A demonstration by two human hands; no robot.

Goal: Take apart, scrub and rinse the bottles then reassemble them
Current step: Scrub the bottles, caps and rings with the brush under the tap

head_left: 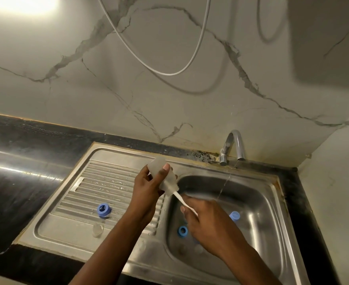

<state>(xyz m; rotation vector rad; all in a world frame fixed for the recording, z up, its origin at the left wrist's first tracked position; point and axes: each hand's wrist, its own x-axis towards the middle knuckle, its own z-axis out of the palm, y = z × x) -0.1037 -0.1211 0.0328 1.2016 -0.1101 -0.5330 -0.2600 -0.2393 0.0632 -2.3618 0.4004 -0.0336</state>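
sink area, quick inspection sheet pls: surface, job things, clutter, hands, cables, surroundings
surface: steel sink with a ribbed drainboard, set in a dark counter.
job's things: clear bottle with a brush pushed into its mouth; blue ring and clear teat on the drainboard; second blue ring and blue cap in the basin.
clutter: nothing seen.
hands: left hand grips the bottle; right hand grips the brush handle.
cables: white cable loops down the wall.
surroundings: tap running a thin stream; marbled wall; grime along the sink's back edge.
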